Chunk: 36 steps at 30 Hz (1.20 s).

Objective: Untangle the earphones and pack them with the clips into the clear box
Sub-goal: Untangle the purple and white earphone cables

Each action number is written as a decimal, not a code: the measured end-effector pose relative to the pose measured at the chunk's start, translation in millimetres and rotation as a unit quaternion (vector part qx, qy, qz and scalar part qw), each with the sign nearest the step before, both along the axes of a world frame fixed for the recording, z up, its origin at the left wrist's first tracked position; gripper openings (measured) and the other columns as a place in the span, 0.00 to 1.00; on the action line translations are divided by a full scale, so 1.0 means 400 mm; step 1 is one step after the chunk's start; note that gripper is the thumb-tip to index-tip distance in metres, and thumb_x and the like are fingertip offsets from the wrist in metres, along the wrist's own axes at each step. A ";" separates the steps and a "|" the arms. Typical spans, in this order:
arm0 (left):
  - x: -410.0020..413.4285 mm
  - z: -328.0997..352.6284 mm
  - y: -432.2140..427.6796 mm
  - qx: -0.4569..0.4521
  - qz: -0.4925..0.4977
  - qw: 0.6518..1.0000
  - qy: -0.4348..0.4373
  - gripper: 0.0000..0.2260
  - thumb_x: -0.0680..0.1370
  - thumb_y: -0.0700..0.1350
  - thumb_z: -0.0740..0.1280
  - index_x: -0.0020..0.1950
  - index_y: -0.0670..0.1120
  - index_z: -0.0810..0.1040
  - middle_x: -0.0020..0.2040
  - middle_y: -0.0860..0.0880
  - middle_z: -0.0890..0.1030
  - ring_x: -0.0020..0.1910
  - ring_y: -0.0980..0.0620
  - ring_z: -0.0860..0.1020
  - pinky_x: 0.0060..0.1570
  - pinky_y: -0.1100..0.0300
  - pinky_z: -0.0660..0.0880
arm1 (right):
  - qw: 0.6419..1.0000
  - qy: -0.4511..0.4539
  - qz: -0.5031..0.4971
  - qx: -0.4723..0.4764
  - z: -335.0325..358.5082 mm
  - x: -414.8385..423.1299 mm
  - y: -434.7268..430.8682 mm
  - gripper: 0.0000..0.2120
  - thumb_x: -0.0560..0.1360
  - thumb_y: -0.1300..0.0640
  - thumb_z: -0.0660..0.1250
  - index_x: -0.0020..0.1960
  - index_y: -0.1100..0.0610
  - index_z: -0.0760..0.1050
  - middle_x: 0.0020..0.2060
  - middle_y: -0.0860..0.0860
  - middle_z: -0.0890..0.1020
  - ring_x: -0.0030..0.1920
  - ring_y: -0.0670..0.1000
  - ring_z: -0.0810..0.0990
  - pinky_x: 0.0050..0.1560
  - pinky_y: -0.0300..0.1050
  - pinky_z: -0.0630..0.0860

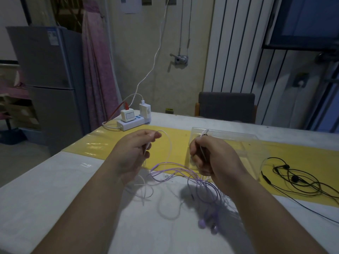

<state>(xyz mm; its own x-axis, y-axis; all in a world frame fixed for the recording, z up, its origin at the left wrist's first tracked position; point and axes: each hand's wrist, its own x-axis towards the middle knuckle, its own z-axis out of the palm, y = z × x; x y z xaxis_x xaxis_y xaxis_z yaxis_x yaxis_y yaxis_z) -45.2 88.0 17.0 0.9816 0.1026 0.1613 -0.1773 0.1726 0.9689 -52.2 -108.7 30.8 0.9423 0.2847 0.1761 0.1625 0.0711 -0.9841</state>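
I see both hands raised a little above the table (55, 180), well apart from each other. The left hand (135, 153) has its fingers curled, pinching a pale cord (169, 143) that arches out from its fingertips and drops away between the two hands. The right hand (214, 158) is closed in a loose fist round a stretch of the same pale cord, one end poking up above its knuckles (what else sits inside that fist I cannot tell). Below and between the hands the purple earphones (176, 173) lie in a loose tangle on the table, their two buds resting beneath the right forearm. The clear box (244, 142) stands just behind the right hand, on the yellow runner (102, 143), lying partly hidden by that hand. Farther out to the right of the right hand, the black earphones (297, 178) sprawl in loops across the runner. Beyond the left hand sits a white power strip (132, 123).
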 end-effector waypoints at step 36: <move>-0.002 0.008 0.026 -0.129 -0.077 0.982 0.111 0.07 0.66 0.38 0.58 0.29 0.45 0.63 0.25 0.47 0.60 0.20 0.53 0.56 0.26 0.66 0.49 | 0.905 0.000 0.034 0.424 0.033 -0.001 -0.033 0.11 0.72 0.55 0.55 0.31 0.57 0.64 0.27 0.53 0.64 0.28 0.50 0.60 0.29 0.42 0.62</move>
